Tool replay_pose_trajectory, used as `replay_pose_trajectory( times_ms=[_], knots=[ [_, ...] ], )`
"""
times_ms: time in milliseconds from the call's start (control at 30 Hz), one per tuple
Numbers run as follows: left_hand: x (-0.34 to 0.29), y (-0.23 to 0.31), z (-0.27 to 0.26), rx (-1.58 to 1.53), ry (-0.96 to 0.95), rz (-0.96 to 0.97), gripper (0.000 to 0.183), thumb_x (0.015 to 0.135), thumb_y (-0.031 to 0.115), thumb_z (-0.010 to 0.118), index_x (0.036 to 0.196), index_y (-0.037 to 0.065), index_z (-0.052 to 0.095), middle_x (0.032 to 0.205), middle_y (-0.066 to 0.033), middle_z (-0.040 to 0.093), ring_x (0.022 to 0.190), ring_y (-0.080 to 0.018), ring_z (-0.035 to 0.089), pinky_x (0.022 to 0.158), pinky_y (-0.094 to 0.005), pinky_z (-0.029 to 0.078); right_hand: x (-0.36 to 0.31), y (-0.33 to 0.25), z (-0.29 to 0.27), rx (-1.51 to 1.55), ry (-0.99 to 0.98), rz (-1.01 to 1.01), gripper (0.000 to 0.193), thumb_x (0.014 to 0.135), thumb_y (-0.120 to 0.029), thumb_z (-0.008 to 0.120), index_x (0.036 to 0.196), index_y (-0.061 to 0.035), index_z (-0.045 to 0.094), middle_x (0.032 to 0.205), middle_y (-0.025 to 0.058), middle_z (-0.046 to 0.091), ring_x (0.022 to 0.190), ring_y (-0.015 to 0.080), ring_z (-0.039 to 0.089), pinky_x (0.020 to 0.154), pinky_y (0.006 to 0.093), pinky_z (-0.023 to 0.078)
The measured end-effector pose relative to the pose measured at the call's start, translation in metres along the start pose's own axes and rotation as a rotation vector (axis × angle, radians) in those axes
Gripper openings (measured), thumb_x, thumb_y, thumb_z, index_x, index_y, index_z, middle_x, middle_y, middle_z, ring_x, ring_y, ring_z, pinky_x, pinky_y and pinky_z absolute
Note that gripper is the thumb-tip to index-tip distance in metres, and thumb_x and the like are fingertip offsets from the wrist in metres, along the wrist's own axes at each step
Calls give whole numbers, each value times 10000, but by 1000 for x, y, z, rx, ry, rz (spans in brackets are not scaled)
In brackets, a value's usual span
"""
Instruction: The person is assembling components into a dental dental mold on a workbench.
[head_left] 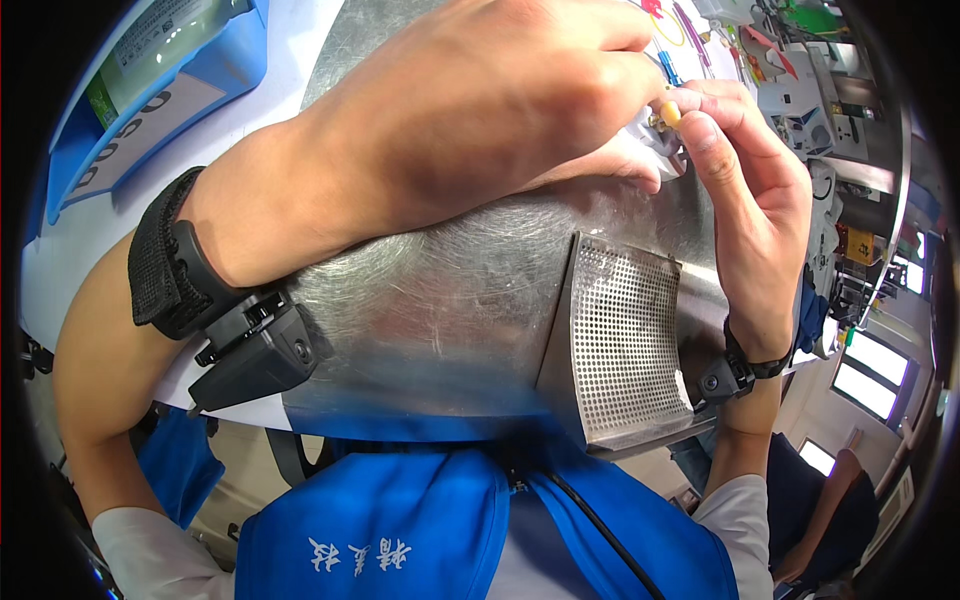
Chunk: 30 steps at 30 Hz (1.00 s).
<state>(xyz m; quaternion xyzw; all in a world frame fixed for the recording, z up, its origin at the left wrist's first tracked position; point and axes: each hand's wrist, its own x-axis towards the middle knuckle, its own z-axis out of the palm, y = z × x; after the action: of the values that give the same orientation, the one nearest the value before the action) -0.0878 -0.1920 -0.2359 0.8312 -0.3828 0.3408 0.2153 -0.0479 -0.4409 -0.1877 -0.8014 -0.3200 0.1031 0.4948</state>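
Observation:
Both my hands meet over the upper right part of a metal work surface [430, 300]. My left hand [520, 90] reaches across from the left, its fingers curled; its back hides most of them and what they grip. Against its fingertips shows a small whitish-grey, shiny piece [668, 157], partly hidden. My right hand [750, 165] is closed in a pinch, thumb and forefinger at a small yellowish, tooth-like piece [671, 113]. That piece touches or nearly touches the whitish-grey one; I cannot tell which.
A perforated metal tray [630, 340] lies at the near right edge. Far left stands a blue bin [185, 110] holding a clear package [165, 45]. Thin coloured tools [690, 40] lie beyond my hands. Another person's arm [825, 500] shows at lower right.

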Motion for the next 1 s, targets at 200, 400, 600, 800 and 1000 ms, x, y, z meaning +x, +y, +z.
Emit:
replay_pose_trajectory(
  times_ms=[200,400,600,800,1000],
  knots=[
    [-2,-12,18,-12,397,178,386,895,249,810,1117,-39,683,1097,-184,690,954,-348,707,821,-401,607,8,0,-9,-368,-61,-346,226,1039,-16,697,1248,61,733,1228,123,687,1104,174,652,1029,296,479],
    [-10,-26,28,57,306,149,437,852,240,865,1133,-47,693,1087,-202,724,949,-352,734,837,-401,622,8,1,-17,-219,6,-211,265,1030,4,687,1280,85,718,1207,122,708,1097,158,645,1011,291,491],
    [-5,-22,22,-32,398,145,395,854,241,865,1077,-44,707,1042,-188,730,897,-332,741,771,-382,633,8,12,-27,-13,32,-221,274,1025,33,625,1283,95,694,1255,151,717,1188,193,660,1061,313,488],
    [-12,-21,12,72,162,161,392,835,248,875,1066,-26,716,1036,-162,729,875,-298,741,734,-370,621,9,7,-21,-78,-79,-248,217,1041,5,624,1223,90,708,1246,161,717,1203,223,652,1088,348,472],
    [3,23,-12,-186,116,-109,443,749,206,935,1096,-6,758,1036,-160,733,868,-304,746,738,-367,622,16,13,-38,-23,5,-90,220,1092,-79,600,1167,75,739,1186,124,739,1090,154,643,1004,292,477]
  ],
)
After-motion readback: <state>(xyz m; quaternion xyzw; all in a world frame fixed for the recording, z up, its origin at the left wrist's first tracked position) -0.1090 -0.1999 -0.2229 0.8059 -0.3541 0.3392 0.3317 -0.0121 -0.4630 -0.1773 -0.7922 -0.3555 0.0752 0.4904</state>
